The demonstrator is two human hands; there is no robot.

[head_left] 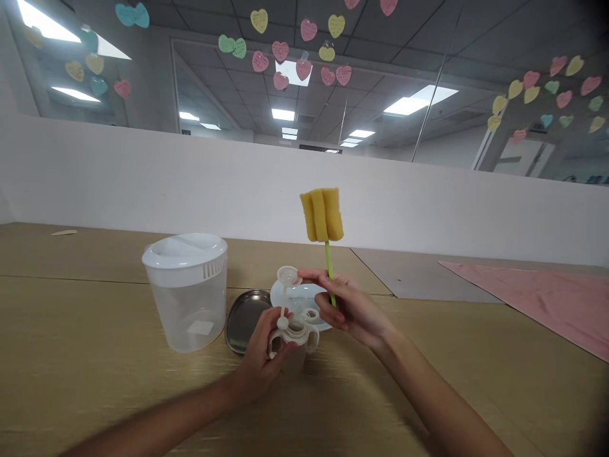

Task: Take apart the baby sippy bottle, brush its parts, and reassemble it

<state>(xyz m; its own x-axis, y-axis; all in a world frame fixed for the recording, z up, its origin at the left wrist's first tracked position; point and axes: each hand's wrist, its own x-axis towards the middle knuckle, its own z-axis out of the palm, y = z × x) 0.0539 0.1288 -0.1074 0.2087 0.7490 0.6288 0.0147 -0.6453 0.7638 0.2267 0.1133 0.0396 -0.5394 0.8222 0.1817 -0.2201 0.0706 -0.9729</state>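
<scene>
My left hand (267, 348) is wrapped round a small bottle (295, 354) with two side handles and an uncovered mouth. A round cap (288, 276) stands up from the bottle on a thin strap. Between its fingers my right hand (349, 308) grips a sponge brush (323, 216), its yellow sponge head upward on a green stick. The right index finger reaches to the cap's edge and seems to touch it. Just behind the bottle lie a pale plate (277, 292) and a small white ring-shaped piece (311, 314), both partly hidden by my hands.
A clear plastic bucket with a white lid (190, 298) stands left of my hands. Beside it is a dark metal tray (242, 320). A pink cloth (537, 298) spreads over the table's right side. At the back runs a white wall (118, 178) with glass above.
</scene>
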